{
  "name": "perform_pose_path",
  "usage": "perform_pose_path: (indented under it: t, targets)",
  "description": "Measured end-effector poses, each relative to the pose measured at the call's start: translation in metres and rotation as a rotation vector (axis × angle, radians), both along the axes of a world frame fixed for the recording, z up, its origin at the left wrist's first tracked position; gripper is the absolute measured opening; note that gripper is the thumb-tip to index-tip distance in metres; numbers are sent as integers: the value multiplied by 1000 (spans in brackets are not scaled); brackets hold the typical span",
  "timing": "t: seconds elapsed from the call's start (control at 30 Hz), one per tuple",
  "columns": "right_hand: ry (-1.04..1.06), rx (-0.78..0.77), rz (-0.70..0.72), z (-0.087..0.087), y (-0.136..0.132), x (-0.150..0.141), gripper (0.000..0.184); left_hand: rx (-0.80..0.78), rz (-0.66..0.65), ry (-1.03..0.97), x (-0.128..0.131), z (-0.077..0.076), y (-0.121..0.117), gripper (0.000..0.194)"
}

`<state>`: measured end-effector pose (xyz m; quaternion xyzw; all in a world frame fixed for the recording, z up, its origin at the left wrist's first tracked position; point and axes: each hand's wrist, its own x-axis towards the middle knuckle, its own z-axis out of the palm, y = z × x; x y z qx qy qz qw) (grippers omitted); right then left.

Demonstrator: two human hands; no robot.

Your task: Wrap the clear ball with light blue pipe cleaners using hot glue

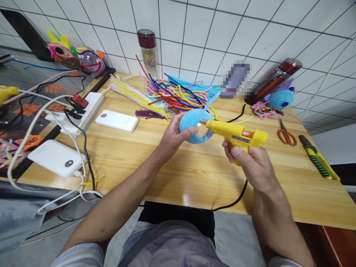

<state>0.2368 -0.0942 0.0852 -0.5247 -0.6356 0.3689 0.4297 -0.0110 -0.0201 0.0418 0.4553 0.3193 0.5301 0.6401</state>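
Gripping the yellow glue gun (226, 129) in the head view, the right hand (256, 161) aims its nozzle (204, 121) at the blue-wrapped ball (190, 118), clasped by the left hand (177, 135); beyond that grip, colourful pipe cleaners (178, 94) sprawl!

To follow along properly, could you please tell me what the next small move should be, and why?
Probably give the yellow glue gun a short squeeze beside the light-blue coils: the right hand holds its nozzle close to them, and the left hand grips the clear ball, which is partly uncovered.
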Motion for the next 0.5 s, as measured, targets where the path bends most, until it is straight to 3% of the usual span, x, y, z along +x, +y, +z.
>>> perform_pose_path:
  t: [0.37, 0.5]
  targets:
    - [132, 18, -12, 3, -3, -7, 41, -17, 13, -1, 0, 0, 1, 76]
    - [193, 90, -24, 7, -8, -11, 50, -23, 16, -6, 1, 0, 2, 76]
